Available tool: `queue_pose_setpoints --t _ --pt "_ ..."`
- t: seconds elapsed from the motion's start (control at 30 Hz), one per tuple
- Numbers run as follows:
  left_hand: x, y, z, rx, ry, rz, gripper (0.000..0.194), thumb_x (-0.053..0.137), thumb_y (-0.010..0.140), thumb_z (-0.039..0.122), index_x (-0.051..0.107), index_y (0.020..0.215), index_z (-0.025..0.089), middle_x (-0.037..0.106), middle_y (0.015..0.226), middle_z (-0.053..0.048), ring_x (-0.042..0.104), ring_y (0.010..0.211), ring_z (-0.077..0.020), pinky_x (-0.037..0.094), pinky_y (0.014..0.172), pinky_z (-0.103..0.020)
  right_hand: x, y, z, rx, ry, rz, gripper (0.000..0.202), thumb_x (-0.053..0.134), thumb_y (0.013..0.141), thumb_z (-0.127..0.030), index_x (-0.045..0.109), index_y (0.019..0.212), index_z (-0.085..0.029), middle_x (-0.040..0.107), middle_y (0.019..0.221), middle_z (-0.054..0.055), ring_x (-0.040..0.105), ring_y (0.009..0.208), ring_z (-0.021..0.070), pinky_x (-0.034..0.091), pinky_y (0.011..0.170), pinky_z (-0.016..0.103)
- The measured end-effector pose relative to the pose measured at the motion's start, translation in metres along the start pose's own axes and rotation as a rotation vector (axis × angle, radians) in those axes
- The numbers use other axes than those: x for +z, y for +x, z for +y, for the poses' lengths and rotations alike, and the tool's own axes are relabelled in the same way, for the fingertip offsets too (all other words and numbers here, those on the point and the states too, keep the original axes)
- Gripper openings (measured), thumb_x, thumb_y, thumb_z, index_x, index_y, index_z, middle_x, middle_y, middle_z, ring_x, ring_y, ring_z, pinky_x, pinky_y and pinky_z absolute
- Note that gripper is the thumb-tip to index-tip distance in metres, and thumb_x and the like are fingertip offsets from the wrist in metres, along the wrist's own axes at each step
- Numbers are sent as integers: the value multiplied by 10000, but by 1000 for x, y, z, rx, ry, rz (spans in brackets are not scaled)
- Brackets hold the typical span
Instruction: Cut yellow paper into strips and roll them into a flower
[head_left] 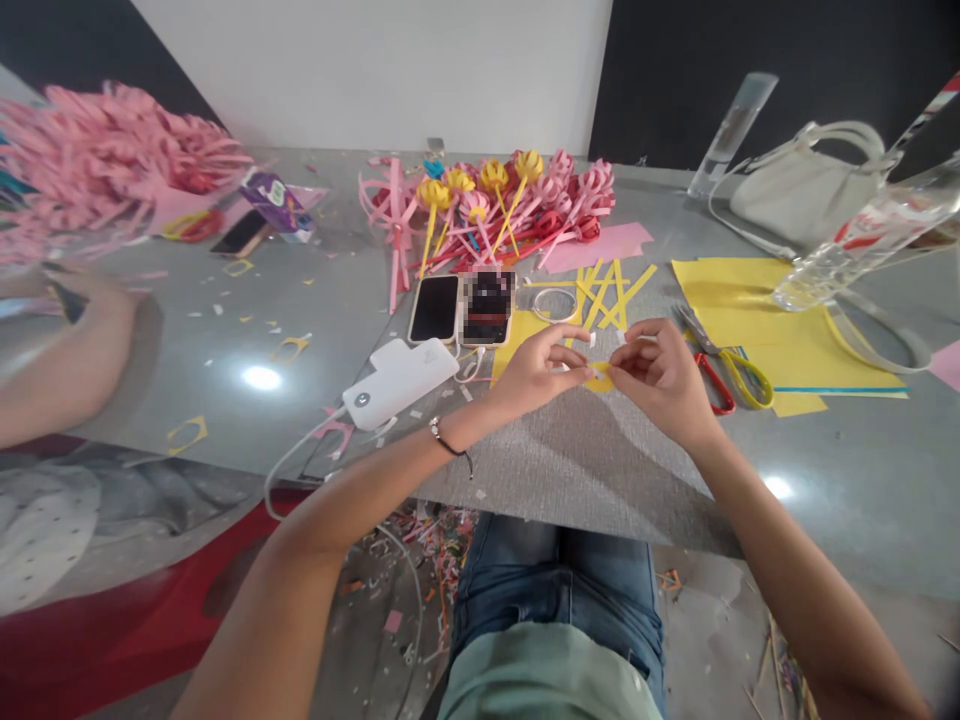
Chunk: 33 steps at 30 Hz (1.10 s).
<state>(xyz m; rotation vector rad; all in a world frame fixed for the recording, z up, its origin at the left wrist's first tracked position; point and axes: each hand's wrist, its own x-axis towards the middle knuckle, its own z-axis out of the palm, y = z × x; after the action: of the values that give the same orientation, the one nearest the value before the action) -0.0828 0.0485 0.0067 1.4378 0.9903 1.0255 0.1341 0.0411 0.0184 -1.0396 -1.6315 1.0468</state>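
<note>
My left hand (551, 362) and my right hand (656, 375) meet over the table's near part, both pinching a small yellow paper piece (600, 378) between thumb and fingers. Small white bits, possibly tape, show near the fingertips of each hand. Just beyond the hands lie several yellow paper strips (611, 290) and a roll of tape (555, 303). Under my left hand is a yellow sheet (517, 335). Right of my right hand rest open scissors (724, 365) with red and yellow handles, partly on stacked yellow paper (814, 350).
Paper flowers (495, 200) in pink, yellow and red lie behind two phones (461, 308). A white power bank (401, 383) with a cable sits left. At right are a plastic bottle (862, 240), a clear cup (731, 135) and a white handbag (810, 190). A co-worker's arm (67, 350) reaches in from the left.
</note>
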Motion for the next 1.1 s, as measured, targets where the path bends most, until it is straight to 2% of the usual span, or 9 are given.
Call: queue_pose_setpoints --t 0.17,0.3,0.4,0.5,0.6,0.67,0.8,0.9,1.1 --pt "-1 0 -3 35 32 -27 542 884 803 353 638 1268 224 788 909 -59 774 1087 -275 574 983 -453 1 0 1 16 -10 31 455 844 842 -354 530 1168 -299 726 900 -4 701 802 197 612 781 386" --pt "0 -1 -6 69 52 -34 704 865 802 263 546 1429 244 781 895 -35 773 1085 -268 558 1030 -479 2 0 2 12 -15 26 440 831 853 -357 543 1181 -299 729 912 1 706 815 202 617 792 395" --pt "0 -1 -7 60 59 -42 756 868 794 250 525 1467 240 785 894 -38 771 1098 -274 552 1052 -492 2 -1 2 1 -28 -10 442 820 866 -337 552 1217 -303 728 913 4 709 829 207 619 815 410" --pt "0 0 -8 16 55 -28 732 877 786 261 558 1443 224 797 943 -65 776 1085 -282 582 1005 -477 3 -1 -1 -63 -32 -3 408 822 872 -331 595 1210 -315 727 1030 29 710 949 225 617 849 418" --pt "1 1 -8 -11 18 53 655 885 797 316 612 1385 231 807 991 -75 784 1063 -279 603 978 -468 5 -2 -6 -124 -41 69 252 829 875 -358 690 1081 -315 666 1255 63 654 1206 266 607 934 433" --pt "3 0 -7 -1 -29 116 603 883 814 356 634 1351 239 812 1006 -72 787 1057 -273 612 977 -463 8 -3 -7 -105 -16 89 143 818 888 -366 735 987 -305 624 1313 72 615 1296 284 597 988 449" --pt "6 -3 0 26 -74 187 530 838 873 363 635 1347 243 815 1028 -72 793 1019 -264 639 937 -444 19 -7 -2 -33 57 81 76 826 882 -347 779 889 -288 613 1282 85 586 1352 302 592 1039 484" --pt "8 -6 2 42 -55 182 510 798 909 361 618 1371 243 817 1066 -82 788 1043 -277 655 912 -445 24 -8 3 -22 64 116 49 828 883 -325 796 872 -290 627 1255 85 575 1367 302 587 1055 496" --pt "8 -11 9 15 -78 185 512 820 884 357 644 1346 228 825 1086 -87 790 1051 -277 661 886 -411 24 -8 6 -34 13 157 13 821 885 -301 814 884 -290 647 1242 73 629 1303 292 596 1030 487"
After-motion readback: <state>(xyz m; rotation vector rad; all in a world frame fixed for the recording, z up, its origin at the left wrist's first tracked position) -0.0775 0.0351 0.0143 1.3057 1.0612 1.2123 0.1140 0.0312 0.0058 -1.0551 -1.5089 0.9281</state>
